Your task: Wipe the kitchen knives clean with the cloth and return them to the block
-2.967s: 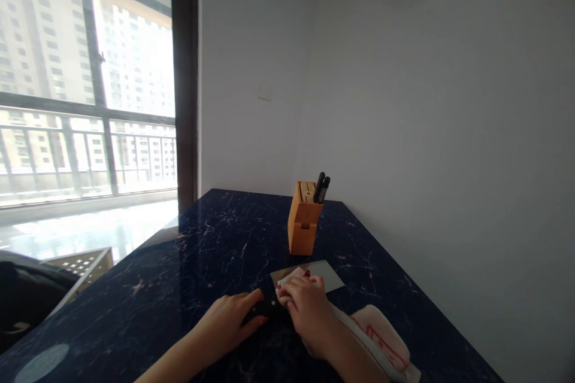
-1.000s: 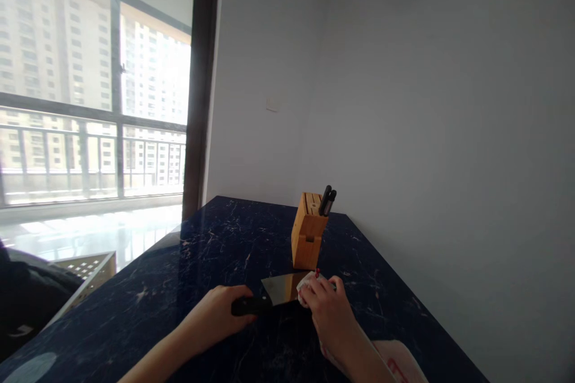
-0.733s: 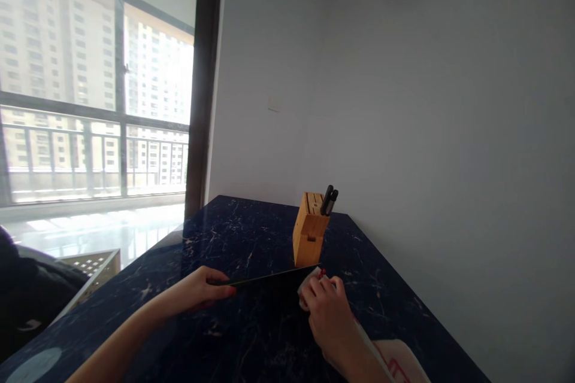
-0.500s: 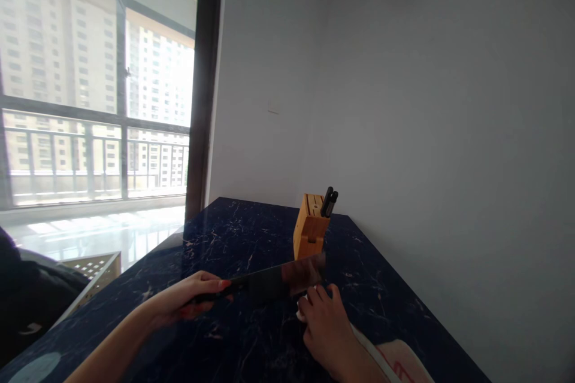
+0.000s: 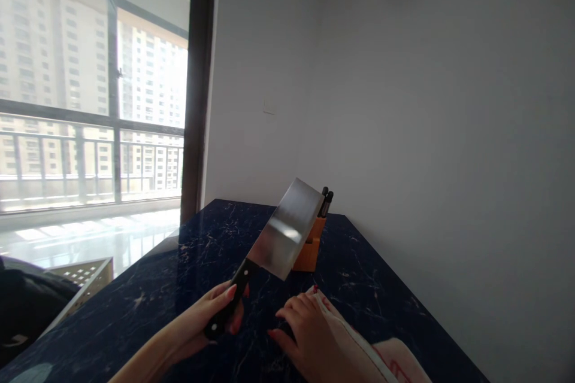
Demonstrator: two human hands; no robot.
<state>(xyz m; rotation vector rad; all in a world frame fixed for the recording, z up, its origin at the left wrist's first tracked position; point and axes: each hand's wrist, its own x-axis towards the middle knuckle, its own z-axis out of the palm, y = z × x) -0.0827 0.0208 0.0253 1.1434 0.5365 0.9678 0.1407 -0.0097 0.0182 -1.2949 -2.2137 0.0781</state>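
My left hand [image 5: 224, 311] is closed around the black riveted handle of a cleaver [image 5: 287, 227]. Its broad shiny blade points up and away to the right, tilted, in front of the wooden knife block [image 5: 308, 256]. Nearer to me, my right hand [image 5: 305, 326] has loosely bent fingers, with the thumb apart from them and a dark gap between. Beside and partly behind that hand lies a white cloth [image 5: 398, 353] with red markings; the hand hides part of it. Black-handled knives [image 5: 328, 203] stand in the block's right side.
The dark blue marble-patterned table [image 5: 215, 239] narrows toward a grey wall [image 5: 426, 131] at the back and right. A perforated chair or panel [image 5: 85, 278] with black fabric [image 5: 31, 299] stands at the left. Beyond it are large windows.
The cleaver has swung up from nearly level, its blade now turned flat toward me. My right hand has drawn down and left, away from the blade, and more of the cloth shows.
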